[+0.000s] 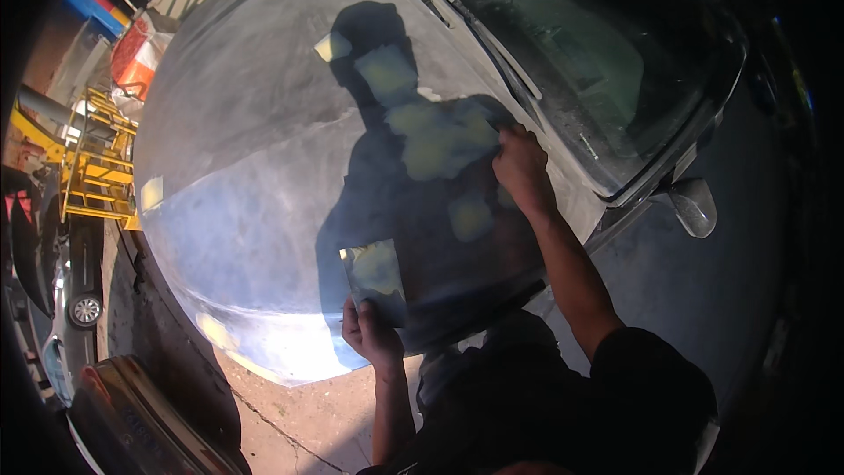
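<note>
A grey car hood with a sanded, mottled surface fills the middle, partly under my shadow. My left hand grips a rectangular flat board with pale filler paste smeared on its upper part. My right hand is closed around a thin dark flat tool, mostly hidden by my fingers, at a large pale filler patch. Smaller pale patches show elsewhere on the hood.
The windscreen, wipers and side mirror are at the right. Yellow metal frames, an orange-and-white bundle and a silver car stand at the left. A dark car body is at lower left, beside concrete ground.
</note>
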A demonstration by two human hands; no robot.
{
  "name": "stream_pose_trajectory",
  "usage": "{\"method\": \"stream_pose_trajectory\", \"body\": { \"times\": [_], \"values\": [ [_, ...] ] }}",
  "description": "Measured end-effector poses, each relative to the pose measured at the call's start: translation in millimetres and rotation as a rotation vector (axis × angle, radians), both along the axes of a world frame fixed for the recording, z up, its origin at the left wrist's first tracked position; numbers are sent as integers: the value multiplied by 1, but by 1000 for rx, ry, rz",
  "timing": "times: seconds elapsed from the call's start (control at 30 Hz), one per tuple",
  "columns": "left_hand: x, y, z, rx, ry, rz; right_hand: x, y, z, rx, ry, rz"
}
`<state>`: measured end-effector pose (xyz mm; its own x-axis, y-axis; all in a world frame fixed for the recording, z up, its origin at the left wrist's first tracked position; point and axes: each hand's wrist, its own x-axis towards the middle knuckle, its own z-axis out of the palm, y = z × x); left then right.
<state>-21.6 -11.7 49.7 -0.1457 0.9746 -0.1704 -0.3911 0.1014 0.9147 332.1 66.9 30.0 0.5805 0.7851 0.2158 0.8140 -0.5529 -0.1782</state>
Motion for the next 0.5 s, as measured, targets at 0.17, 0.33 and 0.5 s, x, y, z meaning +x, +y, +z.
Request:
{"method": "stream_pose_trajectory", "body": {
  "times": [0.17, 0.33, 0.5],
  "values": [
    [4, 8, -5, -64, -105, -136, -51, -12, 56, 607, 1034, 221],
    [35, 18, 1, -147, -199, -233, -101, -41, 83, 665, 2003, 271],
    [47, 26, 14, -138, -233, -227, -93, -79, 62, 197, 1599, 405]
  ]
}}
